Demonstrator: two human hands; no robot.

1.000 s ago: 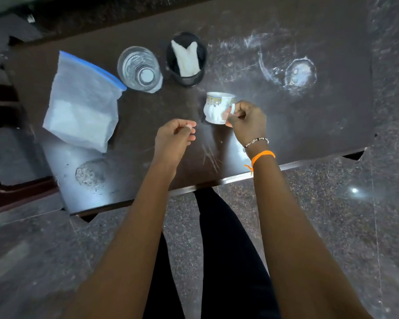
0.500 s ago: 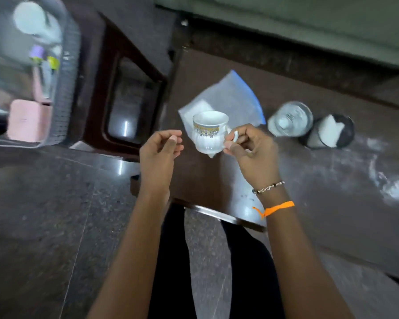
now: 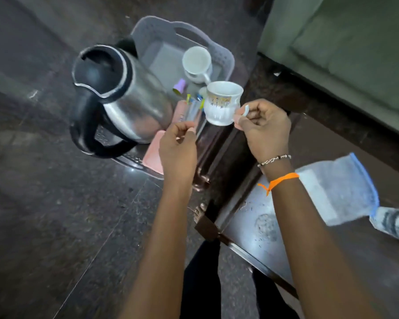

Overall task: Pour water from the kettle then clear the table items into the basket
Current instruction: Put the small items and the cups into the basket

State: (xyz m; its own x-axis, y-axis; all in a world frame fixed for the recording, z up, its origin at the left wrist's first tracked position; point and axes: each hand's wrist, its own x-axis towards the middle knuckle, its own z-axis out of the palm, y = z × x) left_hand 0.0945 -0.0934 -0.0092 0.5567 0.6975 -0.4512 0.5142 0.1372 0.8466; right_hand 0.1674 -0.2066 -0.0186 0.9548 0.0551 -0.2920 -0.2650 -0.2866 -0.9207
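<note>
Right hand (image 3: 264, 128): thumb and fingers pinch the handle of a white cup (image 3: 222, 102) with a gold band; beaded bracelet and orange thread on the wrist. The cup is held in the air above the near edge of the basket (image 3: 226, 56), nearly upright, mouth up and tipped slightly away, handle toward the holding hand. Its inside looks empty.

Left hand (image 3: 177, 146): fingers curled loosely inward, tips close together; whether they grip anything cannot be told. It hovers over the basket's near end.

Basket: grey, perforated walls, on the dark floor beside the table (image 3: 251, 217). Contents: a steel kettle (image 3: 124, 97), upright, lid closed, black handle toward the viewer; a second white cup (image 3: 197, 63) on its side, mouth toward the camera; a pink flat item (image 3: 153, 153); a small purple item (image 3: 179, 86); a clear glass, blurred.

Table: a clear plastic bag (image 3: 339, 189) with a blue strip lies flat, well apart from the cup.
</note>
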